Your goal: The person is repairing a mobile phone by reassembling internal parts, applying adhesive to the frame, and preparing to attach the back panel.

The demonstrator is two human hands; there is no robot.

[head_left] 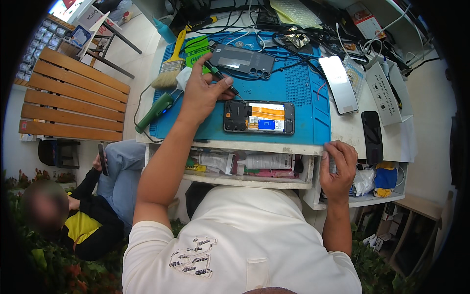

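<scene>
My left hand (pixel 201 93) is closed around a green and black screwdriver (pixel 223 78). Its thin tip points down at the upper edge of an opened phone (pixel 235 117), whose back is off, with the battery and orange ribbon cables exposed. The phone lies flat on a blue repair mat (pixel 196 130). A detached grey phone back cover (pixel 245 60) rests above it. My right hand (pixel 338 166) has its fingers bent over the front edge of the white table (pixel 347 134), thumb against it, right of the mat.
A wide brush (pixel 169 73) and a green-handled tool (pixel 155 112) lie on the left. Two more phones, one silver (pixel 338 83) and one black (pixel 372 137), lie right. Cables crowd the back. An open drawer (pixel 249 181) sits below; a seated person (pixel 93 215) is at lower left.
</scene>
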